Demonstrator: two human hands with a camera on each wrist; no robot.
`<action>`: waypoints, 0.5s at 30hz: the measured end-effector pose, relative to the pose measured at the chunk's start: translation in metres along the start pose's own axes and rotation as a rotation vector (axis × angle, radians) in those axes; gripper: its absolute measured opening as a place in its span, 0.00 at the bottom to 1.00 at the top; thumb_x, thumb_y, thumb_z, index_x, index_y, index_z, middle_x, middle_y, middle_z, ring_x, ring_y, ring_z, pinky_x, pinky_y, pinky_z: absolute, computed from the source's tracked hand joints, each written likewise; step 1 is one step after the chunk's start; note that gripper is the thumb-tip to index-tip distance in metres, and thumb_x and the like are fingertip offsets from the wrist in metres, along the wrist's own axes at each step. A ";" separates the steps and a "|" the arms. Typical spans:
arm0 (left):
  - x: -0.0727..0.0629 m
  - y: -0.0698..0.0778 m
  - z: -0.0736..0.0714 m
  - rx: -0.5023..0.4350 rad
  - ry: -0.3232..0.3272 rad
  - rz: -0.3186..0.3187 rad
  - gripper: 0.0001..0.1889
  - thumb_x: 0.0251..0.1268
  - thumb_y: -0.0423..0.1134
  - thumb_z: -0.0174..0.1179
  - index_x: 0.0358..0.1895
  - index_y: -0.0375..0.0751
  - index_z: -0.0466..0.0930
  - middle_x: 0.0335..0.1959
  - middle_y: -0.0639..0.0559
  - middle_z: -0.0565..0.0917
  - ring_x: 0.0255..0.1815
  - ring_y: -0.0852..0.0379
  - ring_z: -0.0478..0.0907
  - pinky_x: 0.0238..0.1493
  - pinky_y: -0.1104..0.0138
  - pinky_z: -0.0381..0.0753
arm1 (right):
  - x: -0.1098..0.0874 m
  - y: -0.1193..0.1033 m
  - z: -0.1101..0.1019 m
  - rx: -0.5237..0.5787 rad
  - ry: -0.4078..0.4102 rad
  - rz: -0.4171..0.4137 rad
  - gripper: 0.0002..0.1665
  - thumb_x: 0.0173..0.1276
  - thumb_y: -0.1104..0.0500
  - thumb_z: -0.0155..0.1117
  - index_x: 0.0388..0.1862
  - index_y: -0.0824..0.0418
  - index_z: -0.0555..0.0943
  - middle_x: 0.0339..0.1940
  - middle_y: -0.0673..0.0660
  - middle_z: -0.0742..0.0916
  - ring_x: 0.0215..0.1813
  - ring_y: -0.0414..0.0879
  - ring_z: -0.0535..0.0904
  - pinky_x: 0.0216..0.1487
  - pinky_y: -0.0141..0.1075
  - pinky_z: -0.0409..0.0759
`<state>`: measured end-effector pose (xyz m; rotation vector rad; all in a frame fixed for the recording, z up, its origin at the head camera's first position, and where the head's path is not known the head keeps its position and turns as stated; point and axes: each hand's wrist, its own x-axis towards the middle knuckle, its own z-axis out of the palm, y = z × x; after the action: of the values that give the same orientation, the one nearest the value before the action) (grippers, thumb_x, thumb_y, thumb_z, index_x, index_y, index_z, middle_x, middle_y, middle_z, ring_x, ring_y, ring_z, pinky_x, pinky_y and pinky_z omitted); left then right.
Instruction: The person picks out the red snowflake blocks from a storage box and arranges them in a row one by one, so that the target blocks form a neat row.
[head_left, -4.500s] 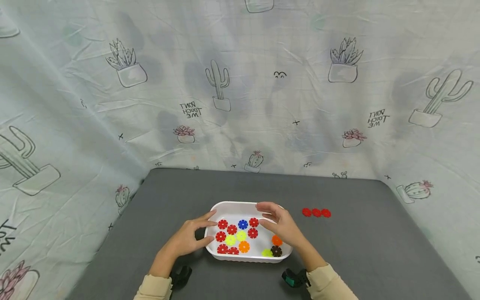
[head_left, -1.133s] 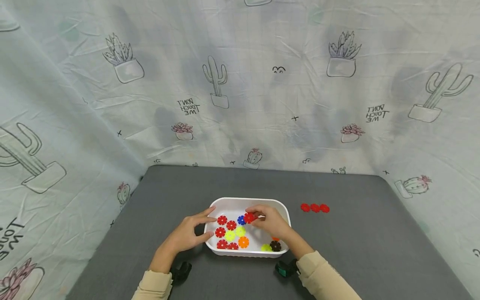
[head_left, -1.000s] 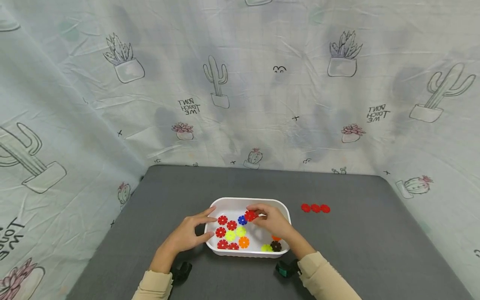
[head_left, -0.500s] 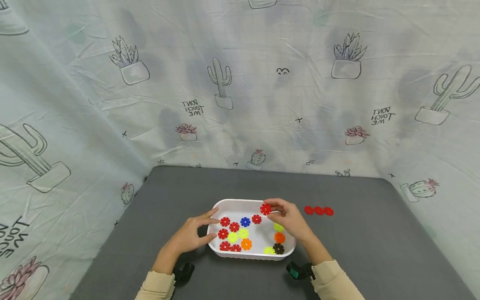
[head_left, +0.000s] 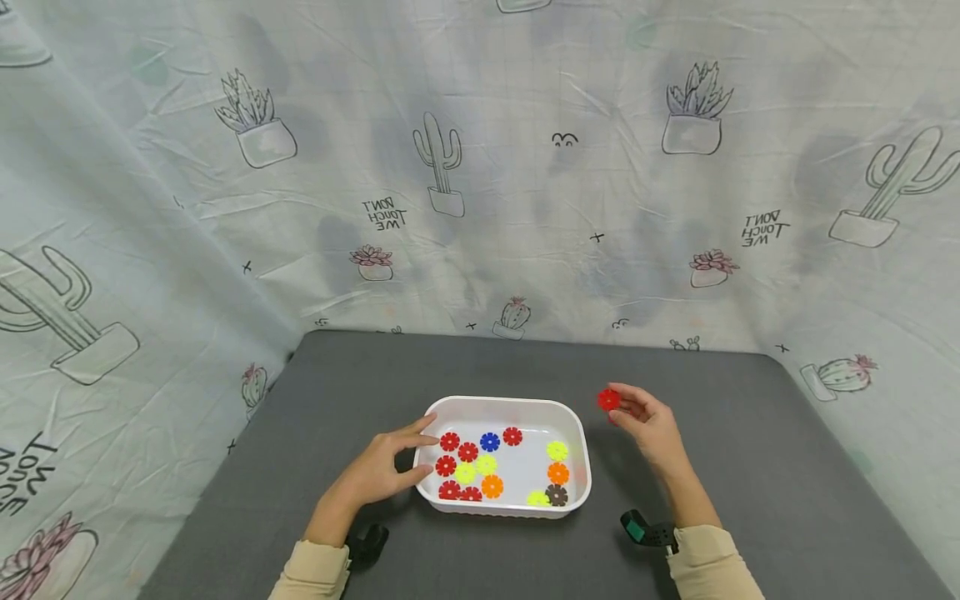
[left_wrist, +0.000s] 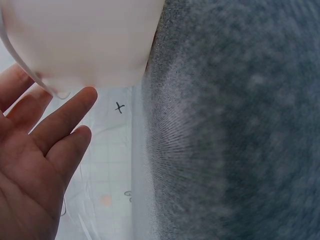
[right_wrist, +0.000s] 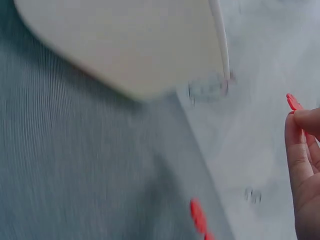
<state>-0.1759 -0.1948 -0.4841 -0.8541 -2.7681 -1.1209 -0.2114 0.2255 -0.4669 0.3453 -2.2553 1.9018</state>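
Note:
My right hand [head_left: 651, 427] pinches a red notched plastic disc [head_left: 609, 400] above the table, right of the white tray [head_left: 510, 510]. In the right wrist view, thumb and fingertips grip the same red disc [right_wrist: 294, 102] by its edge. My left hand [head_left: 377, 468] rests at the tray's left rim with fingers spread; the left wrist view shows its fingers right at the tray wall [left_wrist: 90, 40]. Inside the tray lie several red discs [head_left: 468, 452], a blue disc [head_left: 490, 442], several yellow discs [head_left: 557, 451], orange discs [head_left: 492, 486] and a dark brown disc [head_left: 557, 495].
Red discs [right_wrist: 198, 215] lie on the grey table [head_left: 420, 367] in the right wrist view; in the head view my right hand mostly hides that row. A patterned white curtain [head_left: 517, 208] hangs behind the table and at both sides.
My right hand lifted a red disc from the tray's right half and carried it right, past the rim, toward the row of red discs. My left hand stayed at the rim.

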 end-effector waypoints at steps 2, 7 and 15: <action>0.000 -0.001 0.000 0.001 0.004 0.002 0.23 0.59 0.48 0.62 0.56 0.41 0.80 0.70 0.50 0.67 0.67 0.46 0.69 0.61 0.44 0.69 | 0.000 0.007 -0.009 0.020 0.041 0.029 0.25 0.63 0.70 0.62 0.59 0.76 0.71 0.41 0.40 0.84 0.43 0.30 0.79 0.41 0.25 0.81; -0.001 -0.002 -0.001 0.005 0.012 -0.005 0.23 0.58 0.48 0.63 0.55 0.42 0.81 0.70 0.51 0.68 0.67 0.47 0.69 0.62 0.44 0.69 | -0.004 0.023 -0.028 0.012 0.138 0.118 0.28 0.64 0.66 0.63 0.61 0.75 0.69 0.42 0.37 0.82 0.44 0.29 0.78 0.42 0.20 0.78; 0.001 0.000 0.000 0.002 -0.006 -0.012 0.23 0.59 0.49 0.62 0.56 0.41 0.80 0.70 0.50 0.67 0.67 0.46 0.68 0.62 0.44 0.69 | -0.006 0.037 -0.054 0.000 0.284 0.250 0.26 0.64 0.69 0.61 0.62 0.72 0.70 0.38 0.34 0.81 0.43 0.30 0.75 0.40 0.17 0.75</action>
<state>-0.1766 -0.1950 -0.4838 -0.8438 -2.7824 -1.1194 -0.2169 0.2847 -0.4948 -0.2065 -2.1887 1.9184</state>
